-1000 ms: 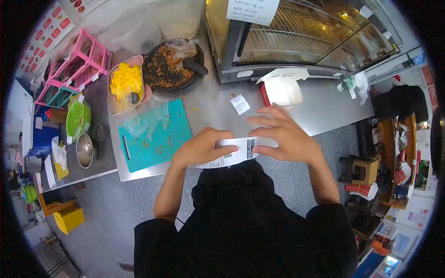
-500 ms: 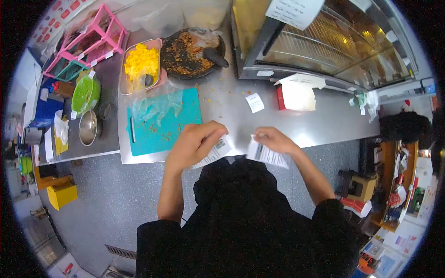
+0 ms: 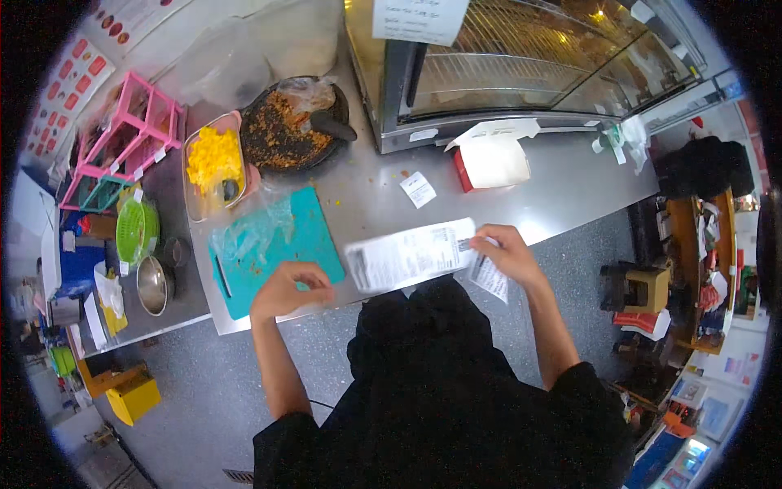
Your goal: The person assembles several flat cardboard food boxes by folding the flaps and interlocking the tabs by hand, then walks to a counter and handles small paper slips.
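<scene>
My right hand [image 3: 507,251] is closed in a pinch on printed paper receipts. One long white receipt [image 3: 407,257] stretches to the left from its fingertips, slightly blurred, over the front edge of the steel counter. A shorter slip [image 3: 487,279] hangs down below the same fingers. To the left, my left hand [image 3: 292,289] is apart from the paper, its fingers curved with a gap to the thumb and nothing seen in them. It hovers by the near edge of a teal cutting board [image 3: 322,244], which has a crumpled clear plastic bag [image 3: 265,228] on it.
A red-and-white open carton [image 3: 493,163] and a small paper slip [image 3: 418,189] lie on the counter [image 3: 379,191]. Behind stands a glass display cabinet [image 3: 521,90]. At the back left are a stone mortar [image 3: 281,155], a tub of yellow food [image 3: 214,163] and a metal bowl [image 3: 152,285].
My left hand has let go of the receipt and moved left and down. The long receipt now extends from my right hand. The view has shifted and turned a little.
</scene>
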Demonstrator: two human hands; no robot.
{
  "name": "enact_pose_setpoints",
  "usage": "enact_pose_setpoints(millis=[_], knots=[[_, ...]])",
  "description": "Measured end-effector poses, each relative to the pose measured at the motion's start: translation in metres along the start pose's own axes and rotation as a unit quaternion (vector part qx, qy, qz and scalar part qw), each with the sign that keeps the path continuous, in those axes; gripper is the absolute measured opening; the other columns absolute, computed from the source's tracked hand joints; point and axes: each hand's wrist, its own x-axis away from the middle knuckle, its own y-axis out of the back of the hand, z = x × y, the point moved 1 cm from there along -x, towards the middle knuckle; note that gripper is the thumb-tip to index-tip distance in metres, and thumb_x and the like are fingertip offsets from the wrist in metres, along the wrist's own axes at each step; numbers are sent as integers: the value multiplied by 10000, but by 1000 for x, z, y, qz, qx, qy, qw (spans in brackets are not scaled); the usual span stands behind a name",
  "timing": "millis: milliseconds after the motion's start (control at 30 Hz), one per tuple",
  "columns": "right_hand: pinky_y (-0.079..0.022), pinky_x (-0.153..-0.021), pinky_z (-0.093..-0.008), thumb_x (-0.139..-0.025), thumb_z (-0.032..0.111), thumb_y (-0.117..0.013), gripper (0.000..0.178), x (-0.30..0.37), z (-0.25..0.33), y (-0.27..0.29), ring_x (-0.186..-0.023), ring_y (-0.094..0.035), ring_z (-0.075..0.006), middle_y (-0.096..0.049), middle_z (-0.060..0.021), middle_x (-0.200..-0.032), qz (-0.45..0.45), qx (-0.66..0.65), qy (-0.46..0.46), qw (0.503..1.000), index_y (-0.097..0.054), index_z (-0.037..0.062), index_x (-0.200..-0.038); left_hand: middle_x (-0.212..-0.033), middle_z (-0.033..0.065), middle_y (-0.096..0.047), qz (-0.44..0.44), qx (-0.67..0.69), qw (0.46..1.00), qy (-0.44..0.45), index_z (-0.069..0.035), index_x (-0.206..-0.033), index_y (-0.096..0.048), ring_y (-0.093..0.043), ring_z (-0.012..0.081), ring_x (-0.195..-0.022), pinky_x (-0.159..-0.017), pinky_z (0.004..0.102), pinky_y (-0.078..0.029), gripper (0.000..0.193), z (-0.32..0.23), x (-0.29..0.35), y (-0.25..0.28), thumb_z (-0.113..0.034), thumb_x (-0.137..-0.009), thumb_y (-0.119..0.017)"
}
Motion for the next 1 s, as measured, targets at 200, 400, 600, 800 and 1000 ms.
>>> enact_pose_setpoints(millis=[200, 400, 600, 800, 1000], knots=[[-457, -671, -260, -901, 132, -642, 135, 35, -30, -27, -729, -559, -94, -640, -33, -764, -81, 13, 4, 997, -660, -1, -886, -1012, 61, -678, 115, 100, 984, -91, -28, -1116, -631, -616, 152, -979, -884, 308, -487, 362, -20, -85, -46, -87, -783, -758], [-467, -667, -304, -884, 122, -652, 114, 73, -32, -11, -733, -568, -114, -653, -64, -763, -31, 33, -5, 999, -661, 11, -910, -1027, 30, -651, 298, 129, 942, -81, -54, -1223, -557, -558, 153, -1087, -963, 345, -435, 517, -23, -135, -152, -144, -771, -792], [-452, -638, -280, -870, 140, -649, 167, 91, -151, 35, -683, -551, -98, -632, -20, -707, -245, -79, -170, 951, -674, -24, -858, -1127, 126, -604, -46, -78, 995, -52, -51, -1186, -574, -550, 231, -1112, -994, 396, -399, 446, 4, -187, -183, -169, -793, -749], [-447, -617, -263, -908, 197, -629, 238, 54, -298, 15, -691, -559, -86, -662, -32, -782, -317, -161, -177, 918, -688, -34, -911, -1287, 207, -478, -153, -346, 915, -142, -91, -1297, -528, -459, 367, -1199, -1032, 506, -346, 493, 14, -235, -286, -286, -858, -638], [-499, -749, -314, -894, 182, -632, 224, 134, -302, 90, -814, -658, -197, -712, -119, -877, -312, -2, -20, 950, -692, -18, -976, -1358, 249, -442, -231, -438, 868, 39, -90, -1334, -508, -402, 406, -1267, -1050, 570, -288, 553, 40, -238, -287, -407, -886, -571]])
